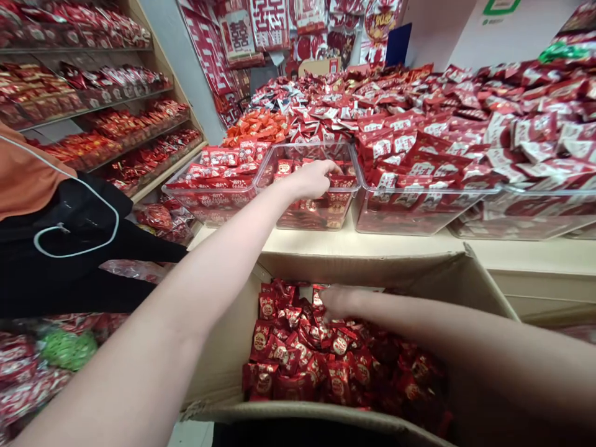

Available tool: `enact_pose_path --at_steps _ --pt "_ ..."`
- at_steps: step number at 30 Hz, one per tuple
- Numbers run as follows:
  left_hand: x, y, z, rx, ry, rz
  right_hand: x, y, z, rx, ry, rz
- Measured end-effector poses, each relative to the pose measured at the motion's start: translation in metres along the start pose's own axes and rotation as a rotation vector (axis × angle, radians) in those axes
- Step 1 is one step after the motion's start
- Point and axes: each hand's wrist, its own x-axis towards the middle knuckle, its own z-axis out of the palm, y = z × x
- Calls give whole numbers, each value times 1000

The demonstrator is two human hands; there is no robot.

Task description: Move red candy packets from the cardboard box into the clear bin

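My left hand (313, 180) reaches over a clear plastic bin (352, 197) partly filled with small red packets. Its fingers curl down at the packets, the index finger bent forward; whatever lies under them is hidden. Below, my right hand (342, 302) is down inside an open cardboard box (223, 354), at the far side of a heap of shiny red and gold wrapped candies (302, 354). Motion blurs that hand, and its fingertips are lost among the wrappers.
Neighbouring bins of red packets (419, 167) line the pale counter (535, 256). Shelves of packets (112, 93) rise at the left. A person in an orange top (28, 174) and dark trousers stands close on that side, near bags (69, 347) lower down.
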Motion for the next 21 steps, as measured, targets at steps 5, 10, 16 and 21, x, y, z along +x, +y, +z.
enact_pose_path --at_steps 5,10,16,21 --pt "0 -4 -5 -76 -96 -22 10 -11 28 -53 55 87" --pt "-1 -6 -8 -129 -136 -64 11 -10 34 -99 104 159" --pt "-1 -6 -7 -121 -110 -79 12 -3 28 -70 80 170" --pt "3 -3 -3 -123 -79 -121 6 -1 17 -20 109 93"
